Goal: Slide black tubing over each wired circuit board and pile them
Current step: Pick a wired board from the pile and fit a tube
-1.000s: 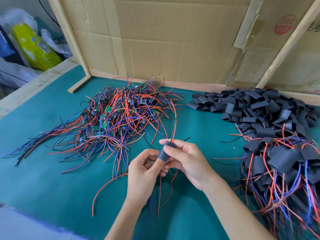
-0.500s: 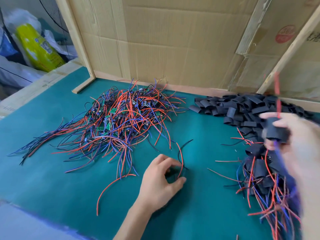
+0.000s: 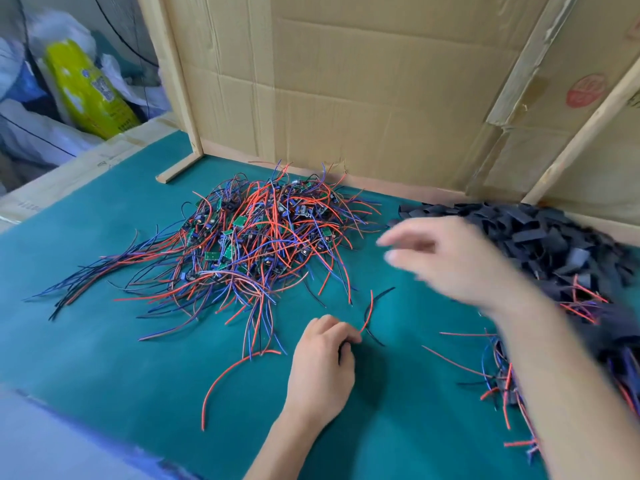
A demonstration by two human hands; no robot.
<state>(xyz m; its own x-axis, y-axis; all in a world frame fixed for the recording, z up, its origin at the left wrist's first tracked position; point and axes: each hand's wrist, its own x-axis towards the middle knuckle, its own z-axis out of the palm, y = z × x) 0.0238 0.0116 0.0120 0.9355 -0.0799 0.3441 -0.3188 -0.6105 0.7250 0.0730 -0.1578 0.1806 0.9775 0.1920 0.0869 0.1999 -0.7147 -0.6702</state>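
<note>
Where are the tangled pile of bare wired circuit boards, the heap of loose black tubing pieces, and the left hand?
tangled pile of bare wired circuit boards [image 3: 256,244], head view, middle of heap
heap of loose black tubing pieces [image 3: 554,240], head view, top
left hand [image 3: 320,368], head view, back of hand

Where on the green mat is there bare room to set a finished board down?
Bare mat lies left of the left hand, below the pile of wired boards. A smaller patch sits between both hands, right hand above it. The tubing pile and the sleeved boards crowd the right.

matt green mat [image 3: 104,341], corrugated cardboard [image 3: 346,98]
</note>
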